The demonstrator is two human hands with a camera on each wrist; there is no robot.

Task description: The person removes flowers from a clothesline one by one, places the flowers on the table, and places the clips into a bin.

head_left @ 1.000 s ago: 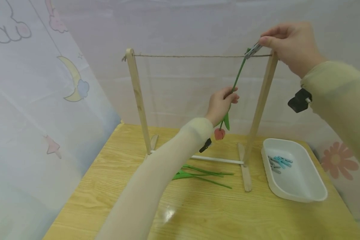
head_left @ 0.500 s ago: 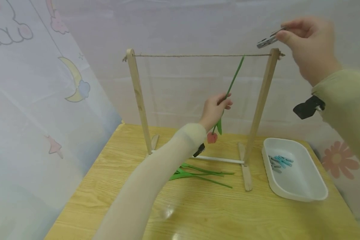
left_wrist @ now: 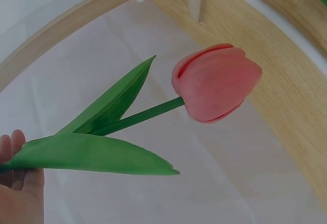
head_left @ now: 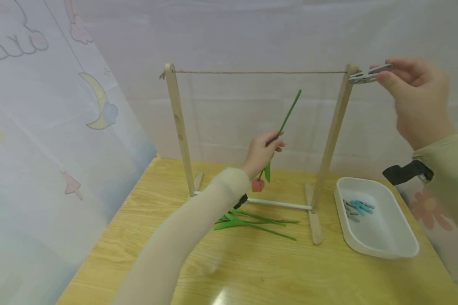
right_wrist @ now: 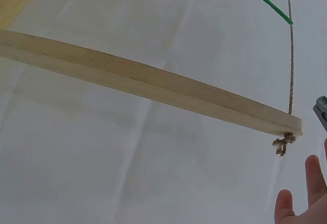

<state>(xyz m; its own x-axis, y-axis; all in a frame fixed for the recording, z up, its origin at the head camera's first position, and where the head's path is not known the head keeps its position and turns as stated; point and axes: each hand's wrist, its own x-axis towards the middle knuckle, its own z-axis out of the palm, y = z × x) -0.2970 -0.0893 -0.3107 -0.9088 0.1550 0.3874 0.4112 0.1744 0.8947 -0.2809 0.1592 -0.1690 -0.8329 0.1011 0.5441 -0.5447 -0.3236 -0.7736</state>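
Observation:
My left hand [head_left: 262, 151] grips the green stem of an artificial tulip [left_wrist: 217, 83], whose pink bloom hangs downward. The stem's bare end points up and to the right, below the twine [head_left: 259, 72] in the head view. Beside the top of the right wooden post, my right hand [head_left: 421, 99] pinches a grey clothespin [head_left: 362, 79] between thumb and fingers. Only the clothespin's tip and a few fingers show in the right wrist view. Several more green stems [head_left: 259, 220] lie on the table, their flower ends hidden behind my left forearm.
A wooden frame with two posts [head_left: 333, 131] carries the twine, with a white bar [head_left: 278, 204] low between them. At the table's right stands a white tray [head_left: 385, 254] with several grey and blue clothespins [head_left: 362, 206]. Printed cloth [head_left: 252, 34] hangs behind.
The clothespin has come away from the twine and stem, moving right with my right hand. My left hand has lowered the tulip down and left, away from the twine.

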